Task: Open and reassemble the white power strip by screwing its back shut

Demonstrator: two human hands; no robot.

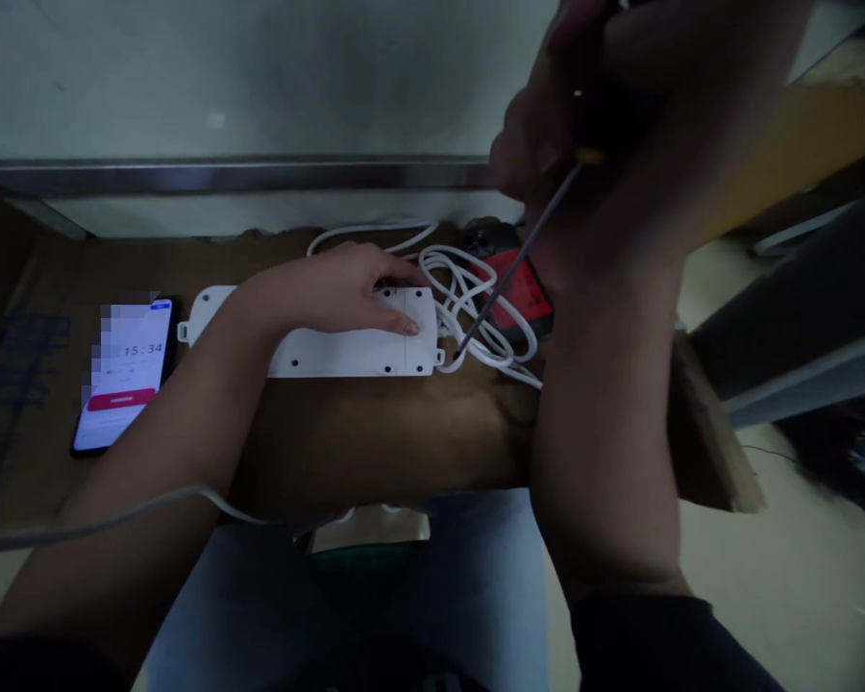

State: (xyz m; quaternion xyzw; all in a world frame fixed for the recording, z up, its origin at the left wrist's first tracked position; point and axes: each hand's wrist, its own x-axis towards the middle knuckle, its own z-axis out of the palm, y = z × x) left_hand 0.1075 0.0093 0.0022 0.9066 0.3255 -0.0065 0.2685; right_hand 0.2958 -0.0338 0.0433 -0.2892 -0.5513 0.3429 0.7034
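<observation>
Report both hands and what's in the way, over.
Left hand flat on white power strip. Right hand gripping screwdriver, tip at strip's end. Coiled white cable beside strip, under shaft.

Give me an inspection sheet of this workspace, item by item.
Surface: brown cardboard-covered tabletop.
Job's things: white plastic power strip housing with screw holes; screwdriver, tip beside the housing's end.
Clutter: smartphone showing 15:34; red-and-black box under the cable.
Hands: left hand resting on the housing; right hand gripping the screwdriver.
Cables: white cable looped beside the housing; thin white lead across the left forearm.
Surroundings: metal-trimmed white wall behind; person's jeans below.
</observation>
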